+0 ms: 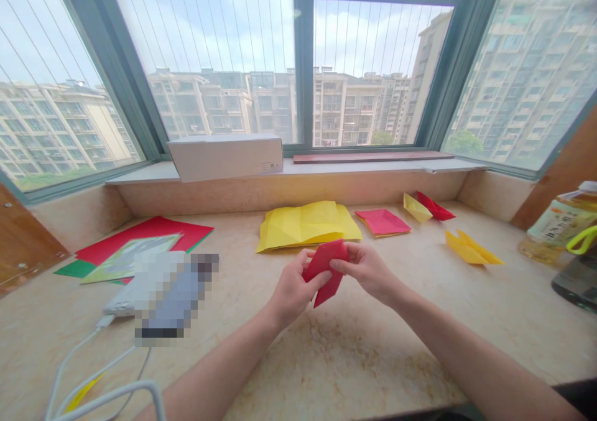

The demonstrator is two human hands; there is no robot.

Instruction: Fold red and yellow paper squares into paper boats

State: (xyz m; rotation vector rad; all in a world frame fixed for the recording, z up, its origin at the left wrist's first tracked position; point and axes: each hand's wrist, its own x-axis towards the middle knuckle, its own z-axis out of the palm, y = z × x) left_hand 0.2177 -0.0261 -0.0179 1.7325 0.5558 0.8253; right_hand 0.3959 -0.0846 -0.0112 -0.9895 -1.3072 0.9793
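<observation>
Pinching a folded red paper [326, 270] between them, the left hand [291, 293] and right hand [368, 268] are drawn together just in front of the creased yellow sheet [305, 225], above the marble counter [326, 359]. Each is closed on one side of the piece. It looks several folds in, compact and layered with a point hanging down, though by my judgement not yet a finished shape. Right of the yellow sheet lie a pink-red folded tray [382, 222], a small yellow piece [416, 208], a small red piece [435, 206] and a yellow winged piece [471, 249], all seemingly done. Left of the yellow sheet, flat red and green sheets [149, 234] lie unfolded.
</observation>
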